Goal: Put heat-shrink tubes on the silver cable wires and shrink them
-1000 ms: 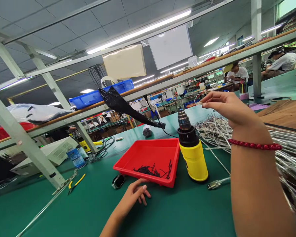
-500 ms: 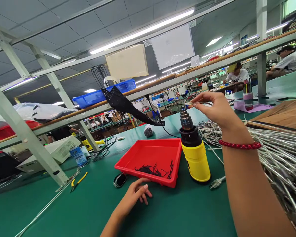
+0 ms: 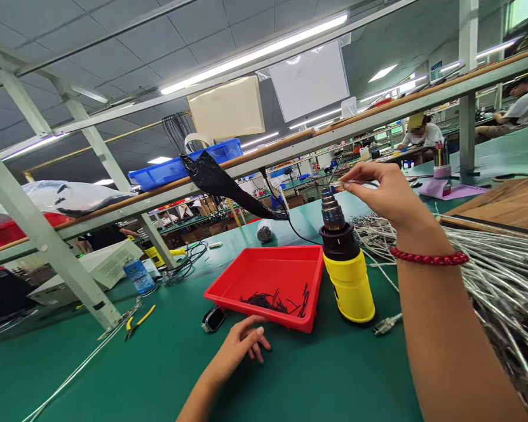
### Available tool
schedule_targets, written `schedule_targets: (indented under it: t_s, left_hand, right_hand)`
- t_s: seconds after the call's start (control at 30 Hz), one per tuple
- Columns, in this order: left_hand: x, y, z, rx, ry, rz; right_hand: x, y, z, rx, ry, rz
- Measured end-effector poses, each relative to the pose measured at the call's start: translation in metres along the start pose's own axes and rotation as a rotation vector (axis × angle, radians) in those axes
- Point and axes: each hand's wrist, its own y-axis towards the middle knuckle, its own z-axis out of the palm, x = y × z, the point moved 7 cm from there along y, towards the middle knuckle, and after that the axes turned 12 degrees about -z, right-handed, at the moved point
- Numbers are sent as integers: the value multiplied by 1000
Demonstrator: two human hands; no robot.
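Pinched between the thumb and fingers of my right hand is the end of a thin, pale cable, held just above the nozzle of an upright yellow heat gun. The tip of the cable is too small to make out clearly. My left hand rests on the green table with its fingers loosely apart, holding nothing. It lies at the near edge of a red tray, in which short black tubing pieces are scattered. A watch sits beside the tray's left corner.
Many clear-jacketed cables are heaped at the right, and one metal connector lies by the heat gun. Yellow-handled pliers and a blue can stand left. A shelf rail with a blue bin crosses above. People sit behind.
Both hands stay almost in place; the right one still holds the cable end over the nozzle. The hanging black plastic has swayed slightly.
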Motion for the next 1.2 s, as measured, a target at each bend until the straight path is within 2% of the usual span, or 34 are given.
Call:
schedule_targets:
  t_s: [0.23, 0.4, 0.67, 0.9, 1.0, 1.2]
  left_hand:
    - [-3, -1, 0, 1, -1, -2]
    - [-8, -5, 2, -11, -3, -26]
    - [-9, -5, 2, -25, -2, -36]
    - [-9, -4, 2, -22, -4, -29]
    - [-8, -4, 2, -21, 4, -23]
    - [-7, -5, 1, -13, 13, -11]
  right_hand:
    - [-1, -2, -10, -7, -9, 85]
    - [-6, -5, -21, -57, 55, 134]
    - [-14, -8, -28, -86, 154, 256]
    - [-5, -9, -25, 41, 45, 285]
    - [2, -10, -30, 22, -46, 317]
    - [11, -9, -33, 31, -171, 268]
